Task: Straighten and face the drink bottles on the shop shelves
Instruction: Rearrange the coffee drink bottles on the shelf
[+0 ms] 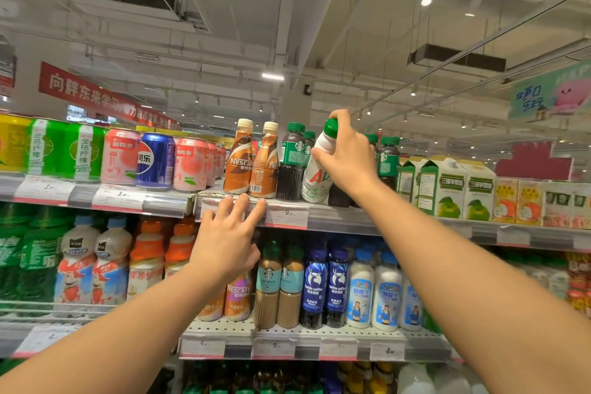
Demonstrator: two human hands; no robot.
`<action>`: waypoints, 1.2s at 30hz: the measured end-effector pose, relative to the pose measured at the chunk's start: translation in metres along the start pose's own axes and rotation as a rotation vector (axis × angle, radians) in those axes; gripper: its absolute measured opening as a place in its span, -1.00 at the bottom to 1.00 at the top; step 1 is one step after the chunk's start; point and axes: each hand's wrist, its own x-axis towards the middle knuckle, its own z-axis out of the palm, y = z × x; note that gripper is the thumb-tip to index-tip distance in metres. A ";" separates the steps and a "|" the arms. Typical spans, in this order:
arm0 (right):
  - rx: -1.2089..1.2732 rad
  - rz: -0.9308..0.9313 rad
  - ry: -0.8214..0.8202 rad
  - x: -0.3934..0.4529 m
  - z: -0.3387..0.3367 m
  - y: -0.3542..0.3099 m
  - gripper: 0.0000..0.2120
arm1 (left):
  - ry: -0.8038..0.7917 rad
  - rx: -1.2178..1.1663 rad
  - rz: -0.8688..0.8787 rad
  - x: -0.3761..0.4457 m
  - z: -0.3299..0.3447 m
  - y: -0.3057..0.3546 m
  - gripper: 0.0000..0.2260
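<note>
A person's two bare forearms reach up toward supermarket drink shelves. The left hand (225,241) spreads wide, its straight fingertips (244,198) resting on the grey metal front edge of the top shelf (339,216), just beside a white paper price tag (289,216). The right hand (347,153) grips a white plastic bottle with a green screw cap (315,169) near its neck, fingers curled round it; the bottle tilts to the right (its red and green lettering only partly readable) with its base at the top shelf's front row. Just left of it stand a dark Starbucks coffee bottle with a green cap (291,163) and two upright orange-brown Nescafé bottles with cream caps (238,163), then a blue Pepsi can (155,160) between pink peach-drink cans (190,164). Right of the held bottle sit green-and-white gable-top cartons (447,188). On the shelf below stand blue Luckin coffee bottles (326,288) and pale bottles with blue caps (388,294). Beyond the shelving hangs a long red banner with white characters (96,94) under a white ceiling.
</note>
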 end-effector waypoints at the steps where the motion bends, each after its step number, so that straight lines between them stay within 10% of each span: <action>1: 0.023 -0.011 0.031 -0.009 0.000 0.002 -0.51 | -0.006 -0.001 -0.003 0.000 -0.001 0.000 -0.22; 12: 0.246 0.059 0.170 -0.076 -0.039 0.018 -0.40 | -0.146 -0.067 -0.045 -0.001 -0.017 0.007 -0.20; 22: 0.317 0.111 -0.235 -0.145 0.004 -0.007 -0.42 | -0.431 -0.290 0.000 -0.093 -0.006 -0.034 -0.73; 29: 0.349 0.182 -0.416 -0.203 0.073 -0.033 -0.44 | -1.013 -0.366 -0.090 -0.167 0.062 -0.092 -0.60; 36: 0.322 0.270 -0.532 -0.255 0.129 -0.049 -0.46 | -0.961 -0.211 -0.080 -0.222 0.140 -0.105 -0.38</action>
